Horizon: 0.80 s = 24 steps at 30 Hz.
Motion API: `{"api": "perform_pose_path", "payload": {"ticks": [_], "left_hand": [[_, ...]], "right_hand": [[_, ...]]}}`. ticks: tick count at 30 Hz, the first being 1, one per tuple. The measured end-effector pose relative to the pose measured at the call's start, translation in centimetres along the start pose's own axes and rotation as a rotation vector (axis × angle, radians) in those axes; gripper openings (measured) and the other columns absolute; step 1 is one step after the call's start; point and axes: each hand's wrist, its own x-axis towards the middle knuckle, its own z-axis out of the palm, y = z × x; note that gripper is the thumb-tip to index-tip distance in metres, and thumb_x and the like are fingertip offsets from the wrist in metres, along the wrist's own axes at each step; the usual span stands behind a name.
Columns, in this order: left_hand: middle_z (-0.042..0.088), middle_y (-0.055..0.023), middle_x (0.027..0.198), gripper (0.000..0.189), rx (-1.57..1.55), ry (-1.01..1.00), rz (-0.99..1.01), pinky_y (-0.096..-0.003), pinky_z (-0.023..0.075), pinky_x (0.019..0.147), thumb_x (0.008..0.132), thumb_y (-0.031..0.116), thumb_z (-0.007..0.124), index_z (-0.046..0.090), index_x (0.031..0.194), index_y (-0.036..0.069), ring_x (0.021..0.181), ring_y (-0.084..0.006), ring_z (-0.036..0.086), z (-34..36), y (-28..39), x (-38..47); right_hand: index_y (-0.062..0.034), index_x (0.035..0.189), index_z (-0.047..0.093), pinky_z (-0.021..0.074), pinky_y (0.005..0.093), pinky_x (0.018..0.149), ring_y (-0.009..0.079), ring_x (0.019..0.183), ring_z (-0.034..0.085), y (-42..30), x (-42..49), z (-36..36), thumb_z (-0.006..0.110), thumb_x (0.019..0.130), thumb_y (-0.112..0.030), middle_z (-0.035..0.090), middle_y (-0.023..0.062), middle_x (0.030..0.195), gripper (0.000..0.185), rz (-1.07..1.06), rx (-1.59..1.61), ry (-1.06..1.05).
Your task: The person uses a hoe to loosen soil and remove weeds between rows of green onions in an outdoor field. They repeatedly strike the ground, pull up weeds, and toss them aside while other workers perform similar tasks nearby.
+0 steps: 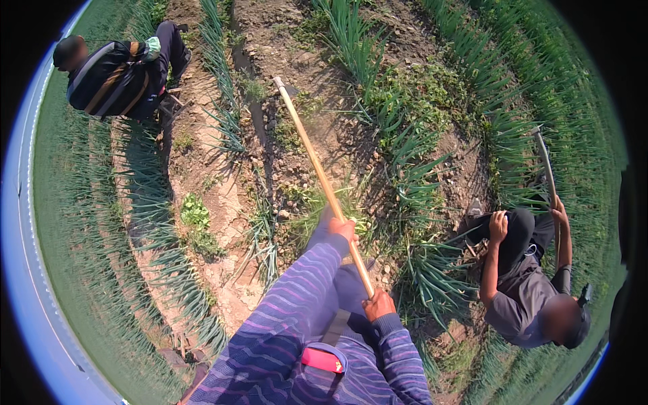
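My left hand grips the middle of a long wooden handle. Closed round its near end, close to my waist, is my right hand. The handle belongs to what looks like a hoe; a dark metal blade shows beside its far end, over the soil, and its lower edge is hard to make out. Between two rows of green onions the soil is dry and crumbly with small weeds. Pulled grass lies under my left hand, around my feet, partly hidden by my arm.
On the right a person in a grey shirt crouches low, holding another long handle. At upper left a person in a striped top sits bent forward. More onion rows run on both sides. A leafy plant grows left of me.
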Motion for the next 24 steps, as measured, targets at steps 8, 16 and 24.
{"api": "perform_pose_path", "payload": {"ticks": [8,16,24], "left_hand": [[0.051,-0.0108,0.062,0.022,-0.105,-0.102,-0.122,-0.0323,0.0447,0.036,0.083,0.014,0.062,0.047,0.086,-0.002,0.044,-0.0193,0.05,0.1,-1.3,-1.3],[0.047,-0.0024,0.064,0.023,-0.103,-0.073,0.005,-0.0288,0.0429,0.038,0.084,0.02,0.063,0.046,0.093,0.007,0.046,-0.0116,0.047,-1.8,2.7,0.1],[0.046,-0.0033,0.058,0.022,-0.048,-0.089,-0.142,-0.0315,0.0448,0.037,0.085,0.019,0.063,0.048,0.083,0.003,0.042,-0.0141,0.046,-2.4,0.2,-0.1]], "right_hand": [[0.002,0.088,0.056,0.0484,0.0482,0.074,0.0437,0.082,0.06,2.6,-7.0,-0.3,0.067,0.075,-0.022,0.061,0.0279,0.083,0.03,0.029,0.005,0.055],[0.0015,0.092,0.052,0.0473,0.0501,0.074,0.0452,0.083,0.059,-0.4,-4.3,0.8,0.065,0.077,-0.022,0.061,0.029,0.084,0.03,0.049,-0.019,-0.001],[-0.0006,0.088,0.053,0.0487,0.0477,0.074,0.0425,0.084,0.061,-0.2,-4.0,0.4,0.065,0.075,-0.02,0.062,0.027,0.085,0.026,0.043,-0.019,-0.061]]}}
